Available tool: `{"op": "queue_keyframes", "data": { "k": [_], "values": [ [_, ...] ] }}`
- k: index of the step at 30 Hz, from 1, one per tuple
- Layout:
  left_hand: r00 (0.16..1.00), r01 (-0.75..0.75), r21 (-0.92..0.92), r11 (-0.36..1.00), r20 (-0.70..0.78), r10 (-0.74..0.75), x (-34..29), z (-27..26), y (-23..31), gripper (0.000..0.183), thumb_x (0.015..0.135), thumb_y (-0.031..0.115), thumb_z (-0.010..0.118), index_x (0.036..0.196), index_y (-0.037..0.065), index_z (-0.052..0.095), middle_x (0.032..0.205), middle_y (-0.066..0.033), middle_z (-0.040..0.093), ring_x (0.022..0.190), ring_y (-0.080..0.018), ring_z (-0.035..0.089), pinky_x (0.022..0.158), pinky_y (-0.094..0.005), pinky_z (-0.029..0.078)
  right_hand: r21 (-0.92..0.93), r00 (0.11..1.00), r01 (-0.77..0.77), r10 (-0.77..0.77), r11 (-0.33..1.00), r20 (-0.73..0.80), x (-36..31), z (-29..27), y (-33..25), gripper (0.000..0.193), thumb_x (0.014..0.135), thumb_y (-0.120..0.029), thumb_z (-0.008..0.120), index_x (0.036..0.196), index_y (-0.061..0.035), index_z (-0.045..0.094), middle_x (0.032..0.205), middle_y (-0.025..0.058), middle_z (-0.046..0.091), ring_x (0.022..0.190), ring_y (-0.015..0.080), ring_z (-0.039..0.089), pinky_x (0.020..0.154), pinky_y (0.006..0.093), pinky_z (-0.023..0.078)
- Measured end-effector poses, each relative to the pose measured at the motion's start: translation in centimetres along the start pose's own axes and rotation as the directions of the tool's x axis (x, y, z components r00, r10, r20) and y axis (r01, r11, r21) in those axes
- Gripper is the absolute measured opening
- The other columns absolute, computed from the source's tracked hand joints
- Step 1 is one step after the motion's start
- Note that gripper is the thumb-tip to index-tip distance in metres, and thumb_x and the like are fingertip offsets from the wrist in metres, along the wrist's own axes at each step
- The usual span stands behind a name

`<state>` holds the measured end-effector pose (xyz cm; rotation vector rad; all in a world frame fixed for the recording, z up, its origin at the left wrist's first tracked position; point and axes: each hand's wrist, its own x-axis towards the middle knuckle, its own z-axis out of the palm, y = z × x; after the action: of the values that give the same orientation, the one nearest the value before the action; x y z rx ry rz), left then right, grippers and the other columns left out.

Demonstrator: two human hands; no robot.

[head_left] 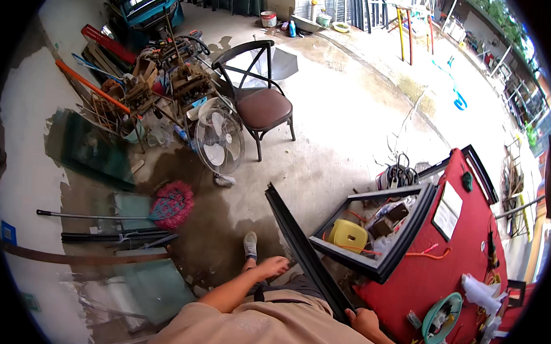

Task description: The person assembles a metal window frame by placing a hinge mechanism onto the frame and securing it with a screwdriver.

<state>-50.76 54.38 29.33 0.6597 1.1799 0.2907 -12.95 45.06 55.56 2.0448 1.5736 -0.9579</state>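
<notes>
Left hand: point(274, 267) fingers look loosely curled, just beside the bar but apart from it; whether they close on anything I cannot tell.
Bar: point(309, 252) long, straight and black, ridged lengthwise; it slants in front of the person, far tip up and to the left, near end by the right hand.
Bar handling: probably stiff, and light for its length if it is hollow metal; the smooth finish may slip a little, and the long free end would swing. The near end gives a hold, but the middle should balance better.
Stool: point(348, 235) yellow, likely hard plastic, rounded corners, a slot in its top; seen through the frame.
Right hand: point(364, 321) clamped on the bar near its lower end, thumb against the dark edge.
Frame: point(410, 231) four-sided, black outside and greyer within, crisp edges; likely rigid.
Bench: point(398, 303) covered in red, apparently cloth.
Bowl: point(429, 320) turquoise, smooth-rimmed, small items inside.
Sheet: point(447, 211) white, flat, dark-edged.
Bag: point(482, 293) white, thin and crumpled.
</notes>
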Motion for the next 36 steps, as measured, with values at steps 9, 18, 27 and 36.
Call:
{"op": "queue_keyframes", "data": {
  "k": [9, 18, 27, 36],
  "values": [
    [0.738, 0.296, -0.227, 0.928, -0.563, -0.373, -6.1, -34.5, -7.2, 0.027, 0.108, 0.029, 0.055, 0.115, 0.007, 0.067, 0.086, -0.0068, 0.071, 0.064, -0.0159, 0.063, 0.052, -0.0316, 0.047, 0.029, 0.978, -0.204, 0.202, 0.979, 0.043, 5.8, -5.9, -12.2, 0.067, 0.104, -0.060, 0.058, 0.088, 0.0016, 0.079, 0.088, 0.0295, 0.075, 0.091, 0.0483, 0.074, 0.086, 0.0574, 0.057],
    [0.760, 0.150, -0.216, 0.965, -0.599, -0.252, 1.4, -43.8, 10.0, 0.026, 0.109, 0.028, 0.057, 0.130, 0.015, 0.065, 0.104, -0.0068, 0.075, 0.086, -0.0189, 0.072, 0.076, -0.0378, 0.059, 0.174, 0.939, -0.339, 0.321, 0.924, 0.128, 12.9, -14.1, -17.4, 0.076, 0.107, -0.062, 0.051, 0.099, 0.0075, 0.079, 0.102, 0.0336, 0.075, 0.104, 0.0501, 0.072, 0.095, 0.0547, 0.054],
    [0.858, 0.159, -0.351, 0.923, -0.414, -0.305, 12.6, -37.0, 26.1, 0.023, 0.107, 0.030, 0.063, 0.122, 0.014, 0.069, 0.105, -0.0056, 0.077, 0.086, -0.0169, 0.072, 0.078, -0.0335, 0.057, 0.332, 0.939, -0.343, 0.329, 0.879, 0.101, 25.5, -20.6, -15.7, 0.084, 0.107, -0.066, 0.047, 0.096, 0.0126, 0.076, 0.099, 0.0383, 0.073, 0.105, 0.0531, 0.071, 0.096, 0.0556, 0.054],
    [0.961, 0.181, -0.068, 0.981, 0.224, -0.162, 30.3, -24.5, 57.0, 0.047, 0.110, 0.041, 0.059, 0.146, 0.011, 0.060, 0.128, -0.0074, 0.070, 0.115, -0.0200, 0.069, 0.100, -0.0393, 0.057, 0.440, 0.917, -0.376, 0.395, 0.815, 0.051, 35.8, -32.7, -17.6, 0.081, 0.106, -0.065, 0.050, 0.096, 0.0109, 0.077, 0.100, 0.0372, 0.073, 0.106, 0.0538, 0.070, 0.096, 0.0556, 0.053]
  ]
}}
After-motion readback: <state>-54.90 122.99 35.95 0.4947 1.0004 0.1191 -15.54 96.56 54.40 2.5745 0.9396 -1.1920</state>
